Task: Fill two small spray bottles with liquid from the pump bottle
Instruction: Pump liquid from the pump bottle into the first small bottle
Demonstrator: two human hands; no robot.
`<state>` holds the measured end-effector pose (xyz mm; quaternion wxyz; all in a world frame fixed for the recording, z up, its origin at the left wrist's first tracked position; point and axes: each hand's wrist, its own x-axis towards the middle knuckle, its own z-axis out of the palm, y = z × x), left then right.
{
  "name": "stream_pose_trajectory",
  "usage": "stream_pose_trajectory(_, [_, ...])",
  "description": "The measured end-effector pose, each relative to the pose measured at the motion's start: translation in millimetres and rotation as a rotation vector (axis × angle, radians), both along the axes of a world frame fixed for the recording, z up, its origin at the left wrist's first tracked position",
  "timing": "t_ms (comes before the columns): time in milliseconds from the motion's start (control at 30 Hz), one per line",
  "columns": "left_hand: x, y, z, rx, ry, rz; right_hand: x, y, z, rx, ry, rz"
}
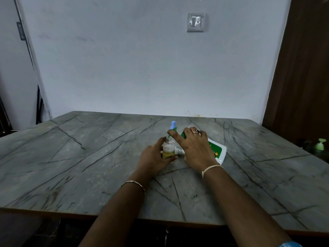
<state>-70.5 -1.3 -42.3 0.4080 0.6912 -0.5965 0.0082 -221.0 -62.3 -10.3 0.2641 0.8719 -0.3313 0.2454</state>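
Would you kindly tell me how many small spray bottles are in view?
2. One spray bottle, partly filled, is gripped by the left hand; the other spray bottle stands just behind it, with only its blue top showing.

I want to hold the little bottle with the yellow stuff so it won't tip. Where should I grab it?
Probably round its lower body, coming from the left, as the left hand does. The little bottle stands upright, its round sides suit curled fingers, its neck should stay free, and the right hand and pump bottle crowd its right side.
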Motion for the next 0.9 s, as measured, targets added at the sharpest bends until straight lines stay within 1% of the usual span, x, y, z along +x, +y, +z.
stream_pose_trajectory(133, [-1,0,-1,-0.015,-0.016,-0.002,2,-3,-3,-0.029,-0.018,-0.013])
stream_pose_trajectory(267, [2,-2,-3,-0.015,-0.019,-0.018,10,-6,-5,-0.064,-0.096,-0.009])
stream_pose_trajectory(500, [3,-2,-4,-0.049,-0.005,-0.026,4,-4,-8,-0.119,-0.082,0.013])
stream_pose_trajectory(667, [2,-2,-4,-0.059,-0.021,-0.038,5,-4,-6,-0.089,-0.058,-0.023])
stream_pose_trajectory(900, [3,-3,-5,-0.063,-0.015,-0.036,7,-6,-8,-0.125,-0.116,0.000])
